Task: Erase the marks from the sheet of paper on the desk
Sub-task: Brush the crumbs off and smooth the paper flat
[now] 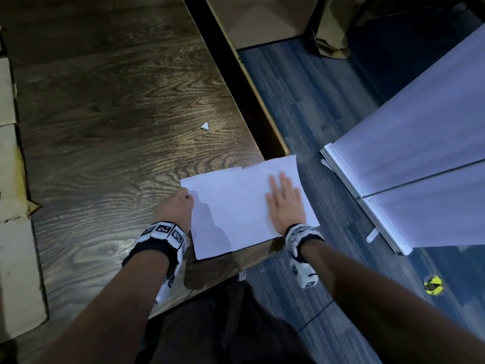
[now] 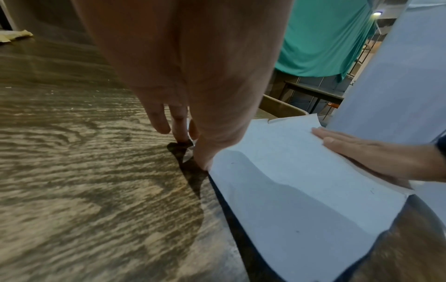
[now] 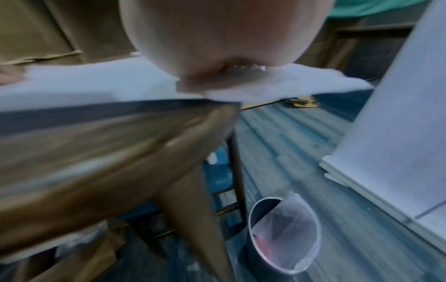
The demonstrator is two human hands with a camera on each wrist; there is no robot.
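Note:
A white sheet of paper (image 1: 236,211) lies at the near right corner of the dark wooden desk (image 1: 118,127), its right part hanging over the edge. Faint small dark marks (image 2: 297,231) show on the paper (image 2: 289,171) in the left wrist view. My right hand (image 1: 284,200) lies flat on the sheet's right side, fingers straight. My left hand (image 1: 181,203) stands at the sheet's far left corner, fingertips (image 2: 179,131) down on the desk and thumb against the paper's edge. I see nothing held in it. A small white triangular piece (image 1: 205,126) lies alone farther back on the desk.
Flattened cardboard (image 1: 10,179) runs along the desk's left edge. A cardboard box (image 1: 262,19) stands behind. A white panel (image 1: 420,153) leans on the carpet at the right. A grey waste bin (image 3: 284,234) sits on the floor below the desk corner.

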